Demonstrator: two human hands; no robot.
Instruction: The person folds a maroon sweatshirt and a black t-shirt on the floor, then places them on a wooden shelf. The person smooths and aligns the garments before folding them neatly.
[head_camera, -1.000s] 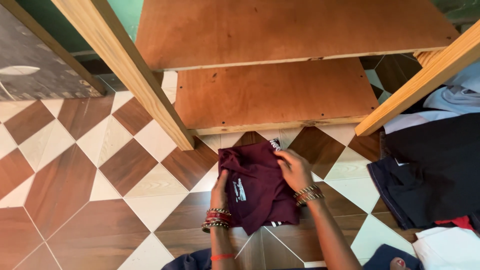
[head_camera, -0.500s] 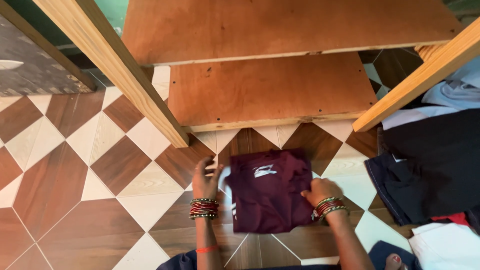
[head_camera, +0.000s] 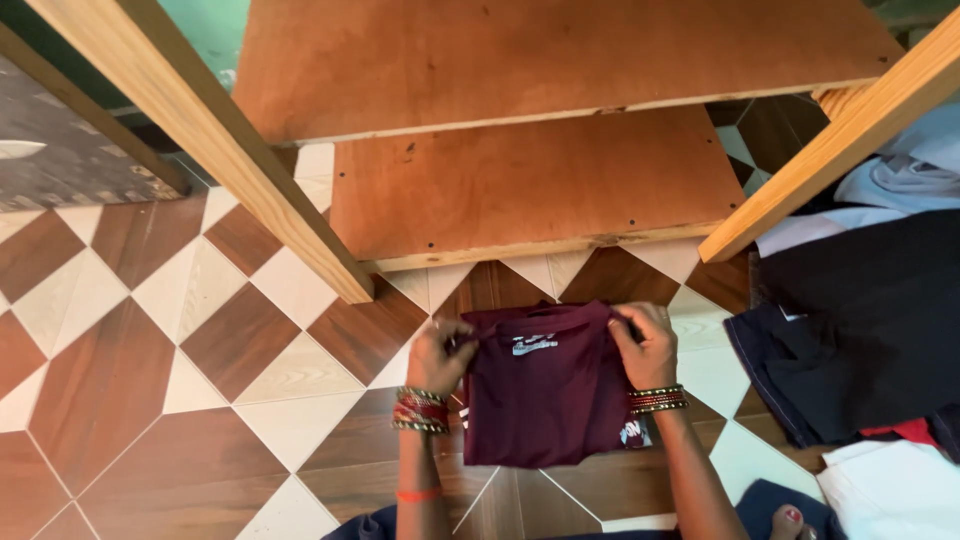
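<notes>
down on the brown-and-cream tiled floor (head_camera: 150, 330), we have the folded maroon shirt (head_camera: 545, 400) lying flat just in front of the lower wooden shelf (head_camera: 530, 190), and both our hands are on its far edge. our left hand (head_camera: 437, 357) is closed in a pinch on the top left corner, and our right hand (head_camera: 648, 345) is closed the same way on the top right corner, so the cloth is stretched straight between them; holding the two corners like that looks to us like the way to keep the fold square and the edge even. the shirt's near edge rests on the tiles close to our knees, with a small pale print showing near the top and another at the lower right. bangles sit on both our wrists, clear of the cloth. above, the upper shelf (head_camera: 560, 55) overhangs the lower one between two slanted pale wooden posts (head_camera: 210, 150). to our right, apart from the shirt, lies a heap of dark clothes (head_camera: 860, 330) with white and red pieces at its lower edge.
</notes>
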